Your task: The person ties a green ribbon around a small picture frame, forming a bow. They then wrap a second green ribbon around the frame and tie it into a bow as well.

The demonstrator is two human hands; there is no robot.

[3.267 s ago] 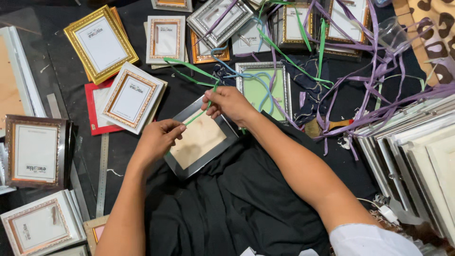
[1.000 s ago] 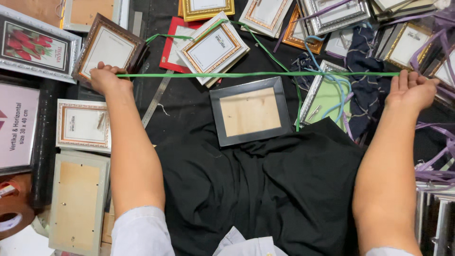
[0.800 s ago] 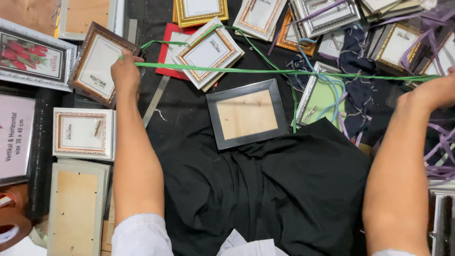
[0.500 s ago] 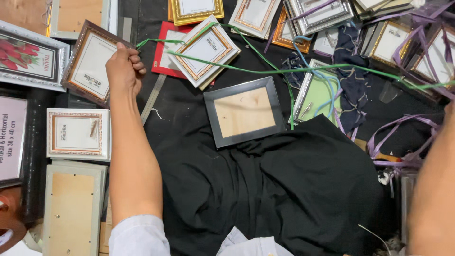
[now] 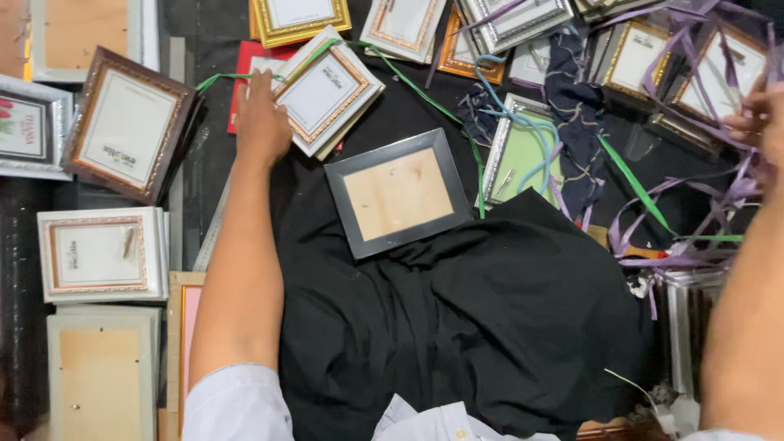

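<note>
Green ribbon (image 5: 629,175) now slack, no longer taut; left hand (image 5: 261,122) fingers closed pinching one end, right hand (image 5: 759,122) grip unclear among purple ribbons (image 5: 694,245)

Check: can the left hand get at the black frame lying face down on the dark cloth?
Probably yes. The left hand rests just up-left of the black frame, and only bare cloth lies between them.

A dark floor (image 5: 212,33) carried everything. On it lay a black cloth (image 5: 457,327), a dark frame (image 5: 398,193) face down at the cloth's upper edge, many picture frames (image 5: 102,255) scattered around, and tangled purple ribbons (image 5: 694,237) at right.
</note>
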